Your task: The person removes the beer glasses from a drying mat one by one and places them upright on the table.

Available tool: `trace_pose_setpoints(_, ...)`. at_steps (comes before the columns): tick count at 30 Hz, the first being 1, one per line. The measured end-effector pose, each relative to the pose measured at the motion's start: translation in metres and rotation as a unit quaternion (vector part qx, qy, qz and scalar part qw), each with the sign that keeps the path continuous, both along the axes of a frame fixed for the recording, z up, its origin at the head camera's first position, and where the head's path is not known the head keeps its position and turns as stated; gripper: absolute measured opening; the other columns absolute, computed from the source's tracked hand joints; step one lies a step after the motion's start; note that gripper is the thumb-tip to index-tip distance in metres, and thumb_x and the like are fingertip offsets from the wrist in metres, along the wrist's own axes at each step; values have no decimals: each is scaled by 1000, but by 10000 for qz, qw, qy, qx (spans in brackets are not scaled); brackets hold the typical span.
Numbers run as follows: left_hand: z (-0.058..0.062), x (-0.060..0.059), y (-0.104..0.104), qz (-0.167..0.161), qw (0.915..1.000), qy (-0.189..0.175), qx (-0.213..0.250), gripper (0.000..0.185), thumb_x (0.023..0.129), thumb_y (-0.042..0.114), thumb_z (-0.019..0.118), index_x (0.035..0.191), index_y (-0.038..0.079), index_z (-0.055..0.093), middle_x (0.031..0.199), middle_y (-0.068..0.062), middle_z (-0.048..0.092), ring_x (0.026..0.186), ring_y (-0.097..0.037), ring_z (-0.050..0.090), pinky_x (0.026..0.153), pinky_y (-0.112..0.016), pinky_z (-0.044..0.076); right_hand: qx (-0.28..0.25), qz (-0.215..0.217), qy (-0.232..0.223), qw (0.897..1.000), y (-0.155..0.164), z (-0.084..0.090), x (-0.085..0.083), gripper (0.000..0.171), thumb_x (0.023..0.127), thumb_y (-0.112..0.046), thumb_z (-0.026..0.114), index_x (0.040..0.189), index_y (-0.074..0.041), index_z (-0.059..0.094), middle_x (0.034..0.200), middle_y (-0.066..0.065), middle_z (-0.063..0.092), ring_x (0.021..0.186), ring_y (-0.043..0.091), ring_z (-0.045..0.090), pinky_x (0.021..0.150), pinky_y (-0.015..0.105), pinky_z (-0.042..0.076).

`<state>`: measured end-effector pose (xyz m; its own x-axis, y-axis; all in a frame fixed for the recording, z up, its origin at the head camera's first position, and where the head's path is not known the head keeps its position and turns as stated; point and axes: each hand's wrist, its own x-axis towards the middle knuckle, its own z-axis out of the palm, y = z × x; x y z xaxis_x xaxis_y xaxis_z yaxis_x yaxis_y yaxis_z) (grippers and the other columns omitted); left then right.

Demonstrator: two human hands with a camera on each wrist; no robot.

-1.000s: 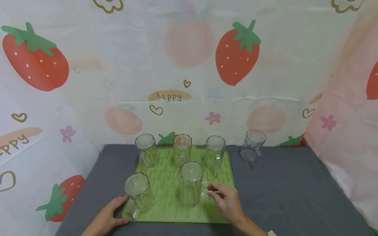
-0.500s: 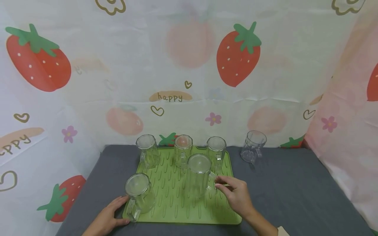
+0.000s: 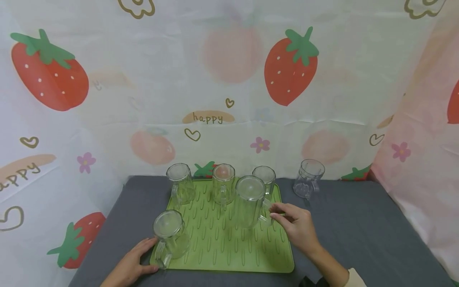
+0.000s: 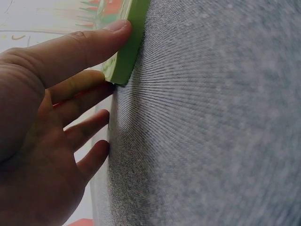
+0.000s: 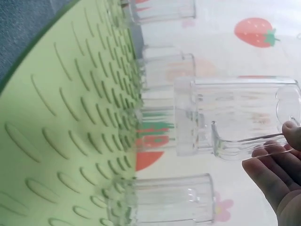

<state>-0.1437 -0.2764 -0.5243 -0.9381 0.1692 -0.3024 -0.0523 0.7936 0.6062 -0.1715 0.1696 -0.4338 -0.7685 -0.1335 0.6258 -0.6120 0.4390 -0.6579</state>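
Since a second ago the glass mug (image 3: 250, 206) is lifted clear of the green mat (image 3: 222, 243) and carried back and right, held upside down; removal from the mat is judged under way. Its handle is pinched by the right hand (image 3: 297, 230). The mat's near-left corner is pressed by the left hand (image 3: 130, 266), fingers straight. Three inverted mugs (image 3: 223, 183) are stood close behind the carried one, crowding its path; another (image 3: 169, 237) is at front left. A further mug (image 3: 308, 178) is tilted on the grey counter (image 3: 358, 231).

We count six clear glass mugs (image 3: 250, 203): five over green drying mat (image 3: 229, 255), one (image 3: 308, 179) right of mat; one mat.
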Motion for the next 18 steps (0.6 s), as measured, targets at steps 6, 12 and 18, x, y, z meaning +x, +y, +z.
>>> trace_pose_setpoints(6,-1,0,0,50,10000,-7,59,88,73,36,83,143,-1,45,149,-30,39,139,-53,29,102,-67,36,68,-96,67,9999,7,9,-4,19,78,6,75,96,0,74,85,7,74,78,0,67,64,16,56)
trace_pose_setpoints(12,-1,0,-1,68,9999,67,107,89,71,37,84,142,-1,47,148,-30,39,139,-53,29,102,-67,36,84,-88,219,9997,13,18,-7,21,76,9,75,94,-2,74,84,7,74,78,-3,66,65,14,55)
trace_pose_setpoints(18,-1,2,-1,73,9999,95,106,89,71,38,85,142,-2,47,148,-31,40,138,-54,30,101,-67,37,66,-92,413,9991,18,28,-7,23,75,11,75,93,-4,74,83,8,73,79,-4,65,65,12,54)
